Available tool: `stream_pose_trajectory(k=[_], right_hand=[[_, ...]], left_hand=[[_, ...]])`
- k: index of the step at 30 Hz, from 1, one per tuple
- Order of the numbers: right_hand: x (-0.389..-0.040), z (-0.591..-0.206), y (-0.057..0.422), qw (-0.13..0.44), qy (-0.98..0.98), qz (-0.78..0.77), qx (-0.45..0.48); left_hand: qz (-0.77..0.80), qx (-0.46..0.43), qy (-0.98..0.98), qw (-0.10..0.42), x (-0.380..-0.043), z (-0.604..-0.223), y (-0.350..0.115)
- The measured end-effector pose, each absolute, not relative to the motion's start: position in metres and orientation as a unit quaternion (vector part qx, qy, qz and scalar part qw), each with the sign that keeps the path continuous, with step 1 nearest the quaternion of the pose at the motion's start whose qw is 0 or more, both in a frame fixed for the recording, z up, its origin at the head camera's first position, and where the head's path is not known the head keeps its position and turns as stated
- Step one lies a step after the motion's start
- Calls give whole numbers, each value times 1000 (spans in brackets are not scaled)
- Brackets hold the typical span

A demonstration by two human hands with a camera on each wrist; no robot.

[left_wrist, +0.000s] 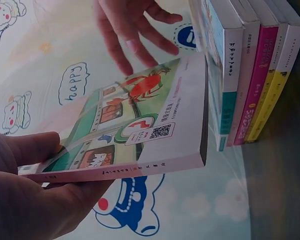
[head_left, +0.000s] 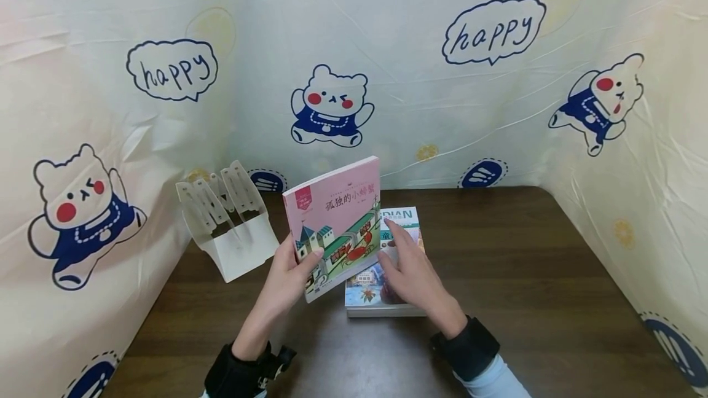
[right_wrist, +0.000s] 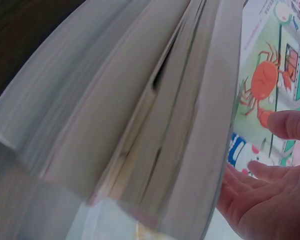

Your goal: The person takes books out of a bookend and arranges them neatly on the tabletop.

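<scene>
My left hand [head_left: 290, 275] grips a pink picture book [head_left: 337, 226] by its lower left edge, thumb on the cover. The cover bears a red crab and a train. The book is tilted up above a stack of books [head_left: 387, 311] on the table. In the left wrist view, the stack shows several spines [left_wrist: 257, 75]. My right hand [head_left: 415, 275] is over the stack, to the right of the pink book. Its fingers look spread and relaxed in the left wrist view, holding nothing. Page edges of the stack [right_wrist: 125, 110] fill the right wrist view.
A white slotted rack [head_left: 243, 250], seemingly a book stand, stands at the table's left back. The dark wooden table [head_left: 514, 263] is bounded behind and on both sides by a printed cloth [head_left: 398, 29] with bears and "happy" bubbles.
</scene>
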State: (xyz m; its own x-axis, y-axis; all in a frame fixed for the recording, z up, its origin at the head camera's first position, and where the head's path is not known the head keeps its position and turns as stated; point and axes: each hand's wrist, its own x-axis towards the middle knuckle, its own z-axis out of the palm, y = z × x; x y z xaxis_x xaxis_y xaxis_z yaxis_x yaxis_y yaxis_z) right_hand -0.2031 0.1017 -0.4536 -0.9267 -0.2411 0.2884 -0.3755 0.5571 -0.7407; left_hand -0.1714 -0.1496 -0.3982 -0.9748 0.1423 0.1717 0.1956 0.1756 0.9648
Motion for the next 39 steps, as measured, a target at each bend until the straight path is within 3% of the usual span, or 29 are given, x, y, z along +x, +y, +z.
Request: stream_pose_trajectory(k=[12, 24, 32, 39], right_hand=[[-209, -446, 92, 81, -862, 456, 207], [-209, -445, 91, 90, -855, 465, 211], [-207, -446, 93, 125, -853, 455, 221], [-206, -446, 96, 115, -855, 456, 220]], left_hand=[[-649, -105, -754, 6, -172, -398, -151], [-671, -89, -735, 37, -180, -402, -154], [-681, -65, -729, 41, -183, -403, -152], [-689, -51, -722, 34, -184, -404, -147]])
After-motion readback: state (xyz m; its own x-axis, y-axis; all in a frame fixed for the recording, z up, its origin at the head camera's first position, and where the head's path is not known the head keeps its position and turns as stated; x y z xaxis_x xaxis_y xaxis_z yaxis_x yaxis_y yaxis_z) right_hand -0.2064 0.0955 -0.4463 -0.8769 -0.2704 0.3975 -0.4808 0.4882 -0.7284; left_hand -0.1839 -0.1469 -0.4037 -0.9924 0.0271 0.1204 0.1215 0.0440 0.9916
